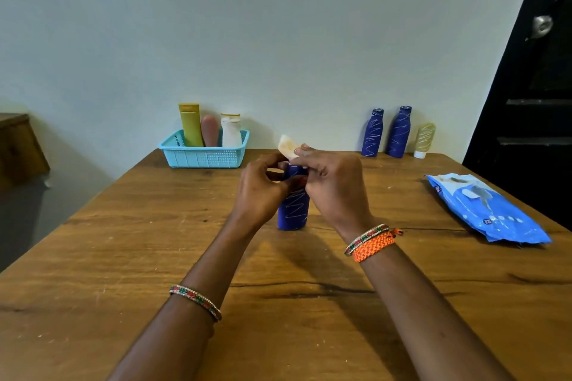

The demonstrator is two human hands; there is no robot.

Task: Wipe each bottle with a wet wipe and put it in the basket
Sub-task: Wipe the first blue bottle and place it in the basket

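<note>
Holding three bottles (210, 131) upright: turquoise basket (202, 158), table's far-left.

Pale wall (247, 25), wooden table (123, 257), dark door (532, 102)

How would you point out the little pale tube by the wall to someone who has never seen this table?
Start at the dark door on the right, then look at the far right corner of the wooden table beside it. Three containers stand there in a row against the wall. The pale yellow tube is the rightmost, shorter than the two blue bottles, and stands on its white cap.
</note>
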